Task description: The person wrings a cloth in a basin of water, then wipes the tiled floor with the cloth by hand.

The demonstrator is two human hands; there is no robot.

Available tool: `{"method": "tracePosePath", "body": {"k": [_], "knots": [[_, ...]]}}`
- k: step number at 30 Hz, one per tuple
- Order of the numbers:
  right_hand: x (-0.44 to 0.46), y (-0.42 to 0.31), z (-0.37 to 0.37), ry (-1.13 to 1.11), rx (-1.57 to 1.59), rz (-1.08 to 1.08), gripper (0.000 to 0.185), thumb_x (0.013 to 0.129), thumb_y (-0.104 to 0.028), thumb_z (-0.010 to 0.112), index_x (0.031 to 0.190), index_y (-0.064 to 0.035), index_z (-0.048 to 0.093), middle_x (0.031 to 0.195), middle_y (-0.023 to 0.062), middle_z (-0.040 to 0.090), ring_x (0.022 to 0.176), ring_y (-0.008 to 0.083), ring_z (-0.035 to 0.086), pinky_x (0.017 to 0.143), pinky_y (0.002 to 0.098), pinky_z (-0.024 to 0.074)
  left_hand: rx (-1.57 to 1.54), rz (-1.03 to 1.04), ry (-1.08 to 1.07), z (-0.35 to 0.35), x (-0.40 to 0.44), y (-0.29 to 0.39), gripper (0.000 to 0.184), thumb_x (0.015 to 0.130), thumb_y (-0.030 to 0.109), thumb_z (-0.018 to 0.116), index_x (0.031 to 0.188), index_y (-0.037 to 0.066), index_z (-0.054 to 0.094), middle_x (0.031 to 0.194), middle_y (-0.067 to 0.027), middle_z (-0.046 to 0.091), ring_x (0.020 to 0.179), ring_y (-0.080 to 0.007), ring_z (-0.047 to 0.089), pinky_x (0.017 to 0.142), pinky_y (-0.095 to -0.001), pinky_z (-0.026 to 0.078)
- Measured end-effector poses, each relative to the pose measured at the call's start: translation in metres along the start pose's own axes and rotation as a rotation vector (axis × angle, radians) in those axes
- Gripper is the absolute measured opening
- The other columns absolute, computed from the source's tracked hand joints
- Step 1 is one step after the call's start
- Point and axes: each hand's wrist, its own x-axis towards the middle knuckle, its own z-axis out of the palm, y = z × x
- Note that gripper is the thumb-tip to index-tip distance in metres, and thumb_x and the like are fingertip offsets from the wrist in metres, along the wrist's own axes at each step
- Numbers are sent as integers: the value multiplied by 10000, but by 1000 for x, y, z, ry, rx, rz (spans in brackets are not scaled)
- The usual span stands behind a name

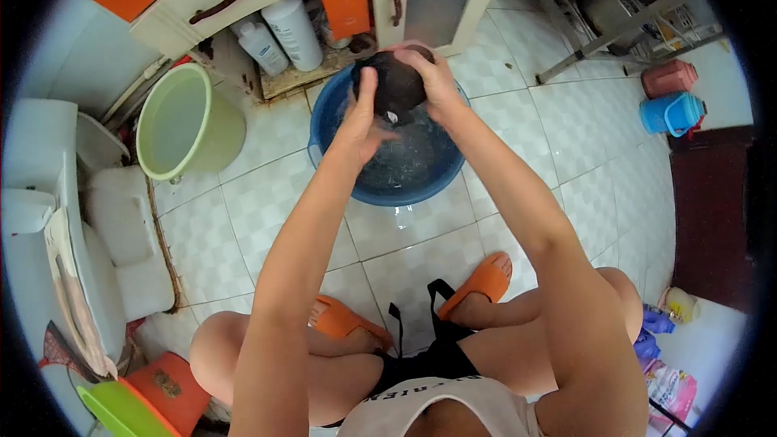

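Both hands are over a round blue basin point(405, 193) of water on the tiled floor. Between them is a dark, wet cloth-like bundle point(394, 89) with a small white mark near its lower edge. My left hand point(364, 121) holds the bundle's left side, thumb up along it, its other fingers partly blurred below. My right hand point(429, 77) is wrapped round the upper right side of the bundle. Below the hands, the water in the basin looks rippled.
A pale green bucket point(227, 129) of water stands left of the basin. White bottles point(292, 32) sit under the cabinet behind. A metal rack point(599, 40) stands at the upper right, near a blue container point(671, 113). Orange slippers point(344, 322) are on my feet.
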Motion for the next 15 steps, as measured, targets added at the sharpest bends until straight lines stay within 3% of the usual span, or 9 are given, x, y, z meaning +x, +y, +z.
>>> {"method": "tracePosePath", "body": {"k": [1, 6, 8, 9, 10, 11, 12, 14, 15], "knots": [[-2, -4, 0, -67, -211, -126, 238, 827, -158, 614, 1035, -46, 648, 1043, 57, 662, 957, 185, 608, 879, 330, 472, -177, -49, -124, 4, -11, 7, 982, 755, 788, 467, 1478, 170, 223, 1519, -147, 215, 1396, -379, 204, 1002, -702, 247], [-26, -22, 25, -449, -992, -767, 500, 696, -222, 723, 1182, -147, 629, 1290, 111, 550, 1178, 296, 533, 1011, 403, 412, -579, -103, -284, -18, 4, 17, 883, 746, 808, 462, 1360, 175, 445, 1406, -122, 434, 1288, -336, 416, 1026, -596, 358], [19, 18, 20, -251, -403, -169, 466, 803, -336, 699, 1179, -86, 583, 1243, 131, 553, 1093, 247, 553, 921, 380, 444, -643, -239, -345, -19, -4, 29, 676, 833, 666, 512, 1296, 173, 500, 1305, -110, 529, 1204, -316, 502, 1047, -505, 380], [3, 8, 24, -257, -402, -164, 466, 803, -336, 699, 1179, -86, 583, 1243, 131, 553, 1093, 247, 553, 921, 380, 444, -807, -292, -461, -28, 5, 19, 599, 871, 597, 500, 1296, 175, 498, 1308, -100, 529, 1208, -311, 499, 1052, -497, 379], [-27, -17, 31, -393, -832, -572, 505, 727, -330, 742, 1175, -140, 608, 1285, 119, 532, 1148, 293, 526, 968, 413, 426, -970, -348, -578, -37, 15, 5, 522, 909, 528, 488, 1295, 176, 496, 1312, -90, 528, 1212, -306, 495, 1057, -490, 377], [-44, -30, 35, -520, -1255, -991, 558, 650, -324, 785, 1171, -194, 634, 1326, 107, 511, 1203, 339, 499, 1015, 445, 409, -1018, -378, -423, -32, 11, 4, 510, 911, 535, 487, 1278, 182, 519, 1304, -96, 537, 1190, -296, 518, 1020, -470, 414], [-44, -22, 33, -495, -1224, -970, 584, 613, -393, 816, 1127, -177, 641, 1285, 105, 529, 1158, 332, 531, 992, 450, 425, -1056, -396, -268, -26, 6, 4, 499, 912, 541, 487, 1260, 188, 543, 1296, -101, 547, 1168, -286, 540, 982, -449, 451], [-46, -11, 29, -435, -1142, -977, 582, 594, -393, 827, 1087, -148, 639, 1238, 104, 540, 1104, 328, 554, 957, 451, 446, -629, -198, -127, -13, 0, 7, 392, 918, 434, 476, 1225, 194, 525, 1245, -56, 559, 1168, -258, 517, 1008, -415, 434], [-49, -9, 32, -374, -1101, -968, 438, 665, -340, 802, 991, -90, 648, 1104, 101, 576, 997, 295, 579, 879, 409, 473, -739, -292, -262, -15, 1, 4, 344, 901, 429, 499, 1118, 169, 566, 1131, -66, 598, 1079, -240, 567, 950, -406, 474]]}}
